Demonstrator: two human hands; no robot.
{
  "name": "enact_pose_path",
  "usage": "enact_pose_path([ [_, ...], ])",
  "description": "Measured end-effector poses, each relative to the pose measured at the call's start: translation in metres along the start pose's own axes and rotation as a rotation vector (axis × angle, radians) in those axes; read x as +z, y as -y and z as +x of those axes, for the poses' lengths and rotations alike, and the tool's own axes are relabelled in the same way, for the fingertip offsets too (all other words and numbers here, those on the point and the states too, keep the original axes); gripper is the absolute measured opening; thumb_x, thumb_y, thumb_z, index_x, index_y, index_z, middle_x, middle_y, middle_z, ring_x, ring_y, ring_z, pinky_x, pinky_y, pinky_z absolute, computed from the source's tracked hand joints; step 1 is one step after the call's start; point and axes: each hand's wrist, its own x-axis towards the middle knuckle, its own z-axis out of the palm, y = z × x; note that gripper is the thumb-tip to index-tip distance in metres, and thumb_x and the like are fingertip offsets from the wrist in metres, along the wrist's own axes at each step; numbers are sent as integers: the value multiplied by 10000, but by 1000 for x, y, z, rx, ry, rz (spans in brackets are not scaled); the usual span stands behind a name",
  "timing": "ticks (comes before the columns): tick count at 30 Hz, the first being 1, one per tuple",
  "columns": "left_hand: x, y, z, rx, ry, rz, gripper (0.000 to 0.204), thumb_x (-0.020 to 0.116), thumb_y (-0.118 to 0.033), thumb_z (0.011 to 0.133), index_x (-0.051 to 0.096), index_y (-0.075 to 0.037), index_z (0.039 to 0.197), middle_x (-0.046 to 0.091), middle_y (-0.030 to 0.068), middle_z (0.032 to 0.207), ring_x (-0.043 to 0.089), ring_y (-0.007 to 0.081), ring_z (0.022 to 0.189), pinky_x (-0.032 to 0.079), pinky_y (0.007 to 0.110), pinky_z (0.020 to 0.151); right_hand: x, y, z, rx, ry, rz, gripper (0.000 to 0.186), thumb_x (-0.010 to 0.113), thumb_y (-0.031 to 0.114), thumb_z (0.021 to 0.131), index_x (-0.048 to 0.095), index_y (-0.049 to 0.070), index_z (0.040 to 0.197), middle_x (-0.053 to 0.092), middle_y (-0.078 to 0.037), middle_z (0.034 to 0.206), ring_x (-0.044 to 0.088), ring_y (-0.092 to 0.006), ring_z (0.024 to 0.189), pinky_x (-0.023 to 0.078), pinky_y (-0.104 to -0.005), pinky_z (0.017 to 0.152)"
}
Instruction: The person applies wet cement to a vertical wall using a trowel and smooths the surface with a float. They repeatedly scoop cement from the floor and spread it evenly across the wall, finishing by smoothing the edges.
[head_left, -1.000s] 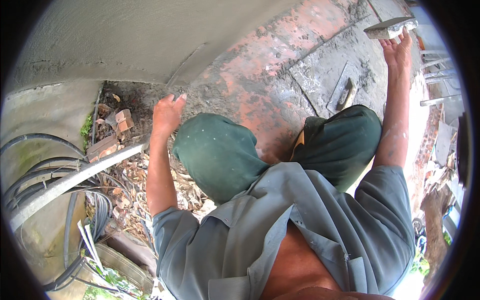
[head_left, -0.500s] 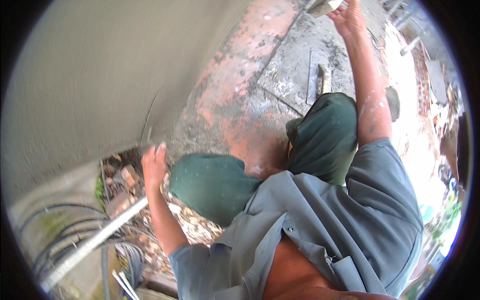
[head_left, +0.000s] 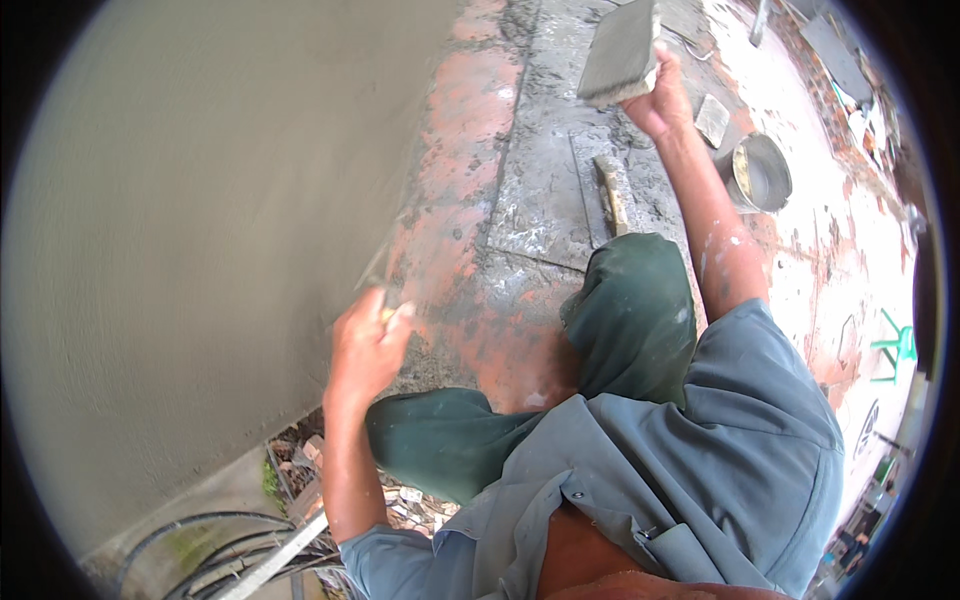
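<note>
My left hand (head_left: 365, 345) is beside the grey plastered wall (head_left: 200, 200), fingers curled round a small yellowish thing I cannot make out, with a faint thin line just above it. My right hand (head_left: 657, 108), raised at the top right, grips a grey rectangular block or float (head_left: 615, 55), its near edge rough and pale. Below it a flat metal trowel with a worn handle (head_left: 611, 190) lies on the cement-smeared grey floor patch (head_left: 535, 215). Beside my right forearm stands a metal bucket (head_left: 762, 172). A small grey slab (head_left: 711, 120) lies near the bucket.
My bent knees are on a patchy red-and-grey floor (head_left: 460, 240). At lower left are black cables (head_left: 185, 522), a pale bar (head_left: 275, 560) and broken brick with debris. At right are a green plastic piece of furniture (head_left: 895, 345) and more rubble along the far edge.
The view has swung, bringing the bucket into sight. My left hand has moved up and right along the wall and its fingers have closed round something. My right hand still holds the block.
</note>
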Motion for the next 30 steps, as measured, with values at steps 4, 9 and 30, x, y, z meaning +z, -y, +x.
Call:
enact_pose_path([
  [4, 70, -51, 83, 109, 176, -107, 365, 695, -250, 952, 430, -28, 834, 478, 165, 679, 445, 309, 602, 423, 435, 592, -34, -17, -19, 152, -52, 56, 647, 561, 558, 943, 573, 61, 1357, 646, -94, 1318, 585, -273, 1227, 456, -522, 1071],
  [9, 189, -81, 174, 257, 192, -105, 366, 653, -289, 982, 458, -4, 858, 550, 157, 672, 555, 245, 624, 445, 427, 602, -88, -33, -35, 215, 62, 194, 625, 648, 485, 958, 531, 46, 1386, 649, -98, 1292, 616, -250, 1175, 476, -482, 1066],
  [30, 265, -14, 355, -105, 168, 201, 337, 599, -337, 982, 666, -7, 966, 695, 234, 867, 663, 450, 865, 515, 512, 762, -330, -31, -18, 350, -423, -1941, 860, 780, 449, 757, 475, 83, 1472, 628, -288, 1201, 618, -431, 1113, 472, -498, 1010],
])
